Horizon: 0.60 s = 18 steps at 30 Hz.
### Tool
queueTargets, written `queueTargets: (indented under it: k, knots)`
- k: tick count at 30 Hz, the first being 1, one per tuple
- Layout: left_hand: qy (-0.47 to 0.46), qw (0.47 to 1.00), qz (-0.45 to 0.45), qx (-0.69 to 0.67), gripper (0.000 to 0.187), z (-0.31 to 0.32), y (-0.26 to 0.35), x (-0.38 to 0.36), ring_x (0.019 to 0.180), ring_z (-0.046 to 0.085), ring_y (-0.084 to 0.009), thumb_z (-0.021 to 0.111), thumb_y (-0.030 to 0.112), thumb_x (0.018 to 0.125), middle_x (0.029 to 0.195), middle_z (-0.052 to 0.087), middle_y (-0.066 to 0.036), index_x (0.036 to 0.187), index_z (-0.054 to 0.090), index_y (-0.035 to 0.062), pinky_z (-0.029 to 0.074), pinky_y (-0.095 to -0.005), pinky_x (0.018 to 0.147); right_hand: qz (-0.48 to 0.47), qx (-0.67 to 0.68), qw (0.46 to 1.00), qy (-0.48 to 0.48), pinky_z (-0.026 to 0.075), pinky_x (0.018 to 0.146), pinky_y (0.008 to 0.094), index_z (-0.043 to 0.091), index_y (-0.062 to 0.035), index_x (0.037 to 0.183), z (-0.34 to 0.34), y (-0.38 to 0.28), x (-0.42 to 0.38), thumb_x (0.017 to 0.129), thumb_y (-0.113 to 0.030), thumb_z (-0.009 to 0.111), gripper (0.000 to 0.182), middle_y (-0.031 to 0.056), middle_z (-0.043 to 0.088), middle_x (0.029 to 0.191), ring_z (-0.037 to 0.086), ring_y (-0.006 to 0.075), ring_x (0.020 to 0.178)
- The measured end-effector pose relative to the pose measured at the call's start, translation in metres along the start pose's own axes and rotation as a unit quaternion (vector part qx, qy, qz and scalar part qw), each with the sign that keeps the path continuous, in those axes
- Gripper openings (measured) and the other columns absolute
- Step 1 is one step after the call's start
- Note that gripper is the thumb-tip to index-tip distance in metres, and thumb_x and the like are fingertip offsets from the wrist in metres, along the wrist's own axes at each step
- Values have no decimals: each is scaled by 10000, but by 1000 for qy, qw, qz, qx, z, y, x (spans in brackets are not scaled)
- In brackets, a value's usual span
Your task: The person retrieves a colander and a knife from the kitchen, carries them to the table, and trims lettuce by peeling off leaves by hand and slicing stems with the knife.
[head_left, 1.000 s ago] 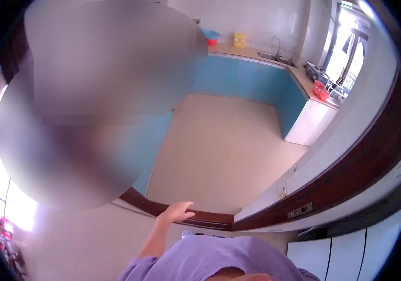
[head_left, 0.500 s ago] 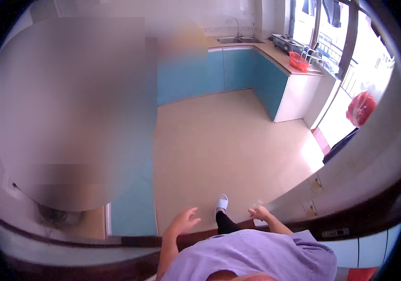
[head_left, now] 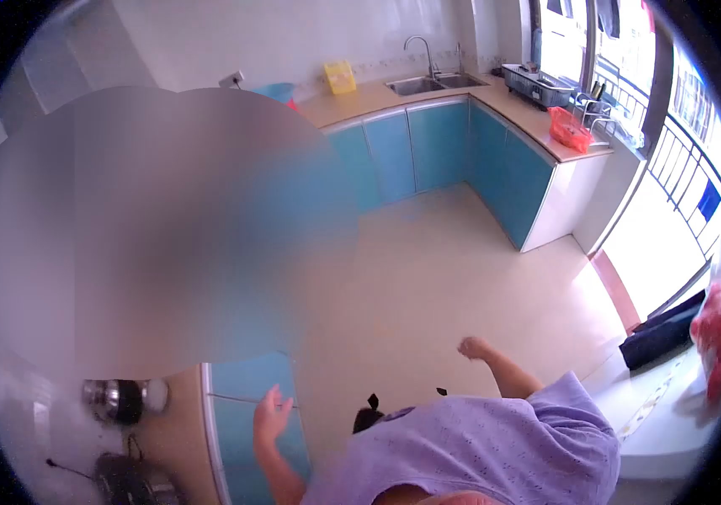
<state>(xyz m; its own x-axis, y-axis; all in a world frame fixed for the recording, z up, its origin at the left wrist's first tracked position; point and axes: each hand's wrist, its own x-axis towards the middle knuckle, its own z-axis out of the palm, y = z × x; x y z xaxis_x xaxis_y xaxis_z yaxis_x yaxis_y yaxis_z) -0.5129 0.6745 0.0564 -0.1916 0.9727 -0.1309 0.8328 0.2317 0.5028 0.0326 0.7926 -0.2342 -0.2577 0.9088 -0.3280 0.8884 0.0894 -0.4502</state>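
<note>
My left hand hangs in the air beside the blue cabinet doors at the lower left, its fingers apart and holding nothing. Out over the beige floor, my right hand has its fingers curled in, with nothing visible in it. Neither hand touches anything. To the left of my left hand, a shiny metal kettle-like vessel and a dark round appliance stand on the near counter.
Ahead, a counter holds a double sink, a yellow container, a grey rack-like tray and a red basket. A doorway with a railing opens at right; a red bag hangs nearby. A large area at left is blurred.
My view has moved forward into the kitchen, with the near-left counter and its vessels now showing. My left hand is farther left; my right hand has curled and sits higher in view.
</note>
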Motion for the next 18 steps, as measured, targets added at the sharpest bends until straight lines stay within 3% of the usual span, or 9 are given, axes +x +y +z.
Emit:
queueTargets:
  k: [1, 3, 6, 9, 10, 11, 12, 15, 18]
  knots:
    - [-28, 999, 9, -24, 572, 4, 11, 20, 1018, 625, -302, 671, 332, 830, 1130, 640, -165, 1307, 494, 69, 485, -400, 881, 53, 62, 997, -15, 518, 725, 448, 647, -54, 865, -66, -46, 8, 870, -358, 517, 331, 133, 684, 911, 638, 349, 777]
    - [-69, 995, 25, -74, 584, 11, 27, 71, 1003, 632, -298, 686, 338, 817, 1120, 643, -170, 1299, 500, 64, 489, -388, 871, 12, 199, 972, 128, 524, 643, 366, 664, -38, 974, -132, -89, 39, 871, -280, 559, 283, 109, 683, 796, 656, 202, 675]
    - [-134, 991, -11, -8, 610, 30, 11, 162, 996, 634, -300, 701, 359, 798, 1104, 652, -162, 1294, 507, 62, 489, -392, 870, -2, 312, 939, 143, 524, 630, 324, 642, -27, 1036, -186, -104, 91, 881, -222, 563, 262, 84, 676, 805, 646, 165, 659]
    - [-98, 995, -20, 1, 631, 12, 22, 261, 1013, 629, -304, 709, 368, 783, 1098, 655, -164, 1296, 506, 61, 486, -402, 884, 84, 314, 939, 116, 512, 586, 314, 642, 13, 977, -178, -49, 152, 890, -200, 539, 253, 73, 644, 744, 607, 153, 603]
    - [-100, 994, -33, 13, 624, 5, 19, 292, 1028, 622, -305, 703, 363, 789, 1114, 649, -164, 1298, 505, 63, 481, -403, 895, 76, 240, 963, 99, 476, 572, 374, 662, -40, 835, -141, 14, 175, 844, -230, 586, 205, 95, 659, 729, 606, 219, 599]
    - [-96, 994, -38, 21, 617, -4, 22, 337, 1044, 616, -305, 697, 359, 794, 1130, 643, -164, 1301, 504, 65, 476, -405, 906, 187, 369, 904, 113, 497, 598, 386, 681, -66, 740, -68, 105, 203, 823, -239, 596, 209, 67, 669, 688, 634, 224, 628]
    - [-91, 995, -42, 25, 609, -7, 33, 381, 1059, 609, -306, 691, 354, 799, 1147, 637, -164, 1303, 503, 68, 470, -406, 918, 235, 382, 888, 104, 500, 587, 381, 671, -56, 751, -65, 123, 193, 822, -223, 599, 195, 82, 666, 704, 636, 227, 630]
    - [-51, 997, 51, 6, 587, -36, 91, 498, 1124, 576, -305, 662, 348, 824, 1216, 603, -165, 1315, 493, 75, 450, -401, 951, 404, 549, 716, 147, 510, 555, 367, 641, -25, 783, -59, 126, 128, 819, -178, 611, 160, 126, 659, 752, 641, 237, 638]
    - [-73, 987, 141, 9, 580, -44, 175, 602, 1182, 542, -301, 640, 325, 857, 1280, 554, -189, 1338, 462, 55, 437, -392, 972, 452, 616, 613, 200, 520, 523, 353, 611, 7, 815, -63, 123, 121, 816, -132, 622, 139, 171, 652, 801, 647, 247, 646]
